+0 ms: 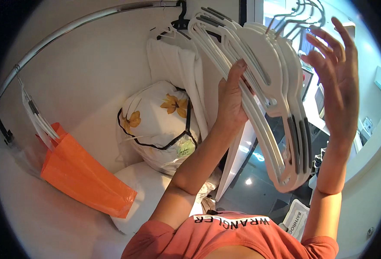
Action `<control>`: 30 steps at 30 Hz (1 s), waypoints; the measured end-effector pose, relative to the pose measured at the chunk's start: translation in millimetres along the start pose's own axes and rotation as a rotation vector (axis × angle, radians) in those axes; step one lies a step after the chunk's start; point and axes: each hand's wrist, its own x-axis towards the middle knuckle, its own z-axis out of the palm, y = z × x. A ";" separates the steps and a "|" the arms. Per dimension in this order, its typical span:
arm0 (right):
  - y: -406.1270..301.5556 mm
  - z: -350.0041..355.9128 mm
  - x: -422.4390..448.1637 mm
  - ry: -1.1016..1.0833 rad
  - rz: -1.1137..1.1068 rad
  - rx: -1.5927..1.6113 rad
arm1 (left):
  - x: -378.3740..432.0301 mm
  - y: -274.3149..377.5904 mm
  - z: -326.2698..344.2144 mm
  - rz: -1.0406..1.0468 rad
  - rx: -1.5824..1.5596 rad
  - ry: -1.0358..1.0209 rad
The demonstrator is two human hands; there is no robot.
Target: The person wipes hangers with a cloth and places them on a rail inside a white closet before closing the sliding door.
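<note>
My left hand (233, 95) grips a stack of several white plastic hangers (276, 74) by their long bars, with the thumb across the front. The stack hangs tilted, its metal hooks (295, 17) pointing up and its grey-padded shoulder ends low and high. My right hand (337, 77) is raised at the right, beside the hooks, fingers apart and slightly curled, with nothing seen in it.
A chrome clothes rail (64, 27) curves along the wall. From it hang an orange bag (87, 174) on white hangers, a black hanger (181, 22) and white cloth (174, 61). Below are a clear bag of flowered bedding (161, 119), a white pillow-like bundle (145, 181) and a labelled container (295, 217).
</note>
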 end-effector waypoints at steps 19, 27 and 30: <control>35.0 25.0 28.6 -0.542 0.353 -0.028 | 70.2 34.0 -18.5 0.153 0.523 0.009; 43.4 40.7 48.0 -0.615 0.379 -0.028 | 126.5 90.4 -85.6 0.835 2.039 0.483; 57.2 69.8 54.4 -0.567 0.273 -0.169 | 139.7 105.9 -112.6 0.678 2.152 0.358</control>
